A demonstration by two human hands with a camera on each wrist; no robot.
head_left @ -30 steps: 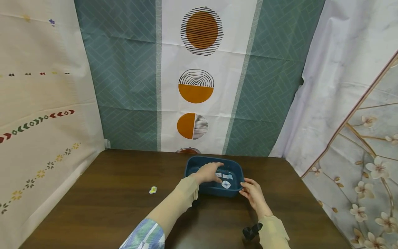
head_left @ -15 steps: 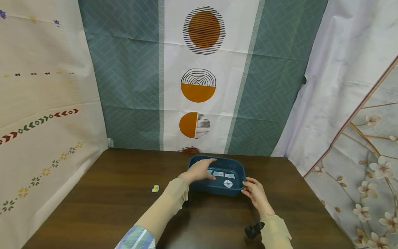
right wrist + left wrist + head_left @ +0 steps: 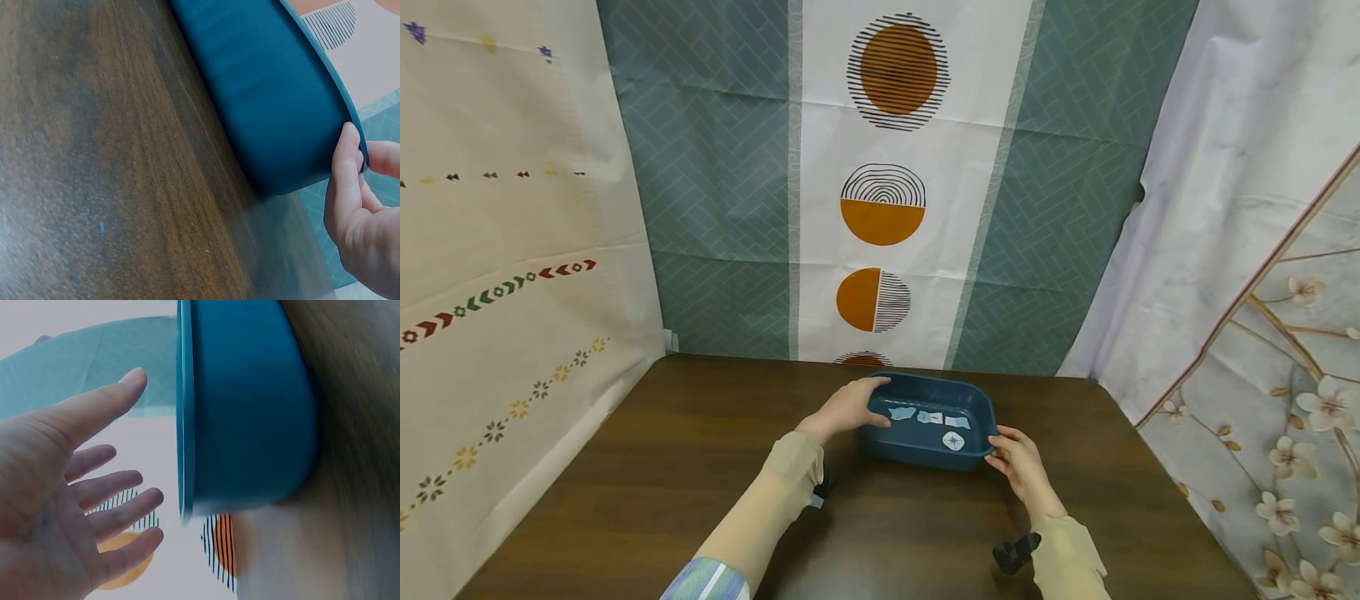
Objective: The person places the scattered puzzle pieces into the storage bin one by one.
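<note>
A dark blue plastic tub stands on the brown table. Inside it lie a round white cutout with a compass star and several pale blue paper pieces in a row. My right hand pinches the rim at the near right corner, thumb and fingers on either side, as the right wrist view shows. At the left end is my left hand, thumb and fingers spread. In the left wrist view this hand holds nothing, and its fingertips appear apart from the tub's wall.
Brown wooden tabletop surrounds the tub. Behind it hangs a green and white patterned cloth. A pale cloth borders the left side, a floral one the right. A black wrist device sits under the right wrist.
My left hand has drawn back leftward from over the tub to its left end, uncovering more paper pieces. The left arm now covers the small yellow piece's spot. My right hand keeps its grip.
</note>
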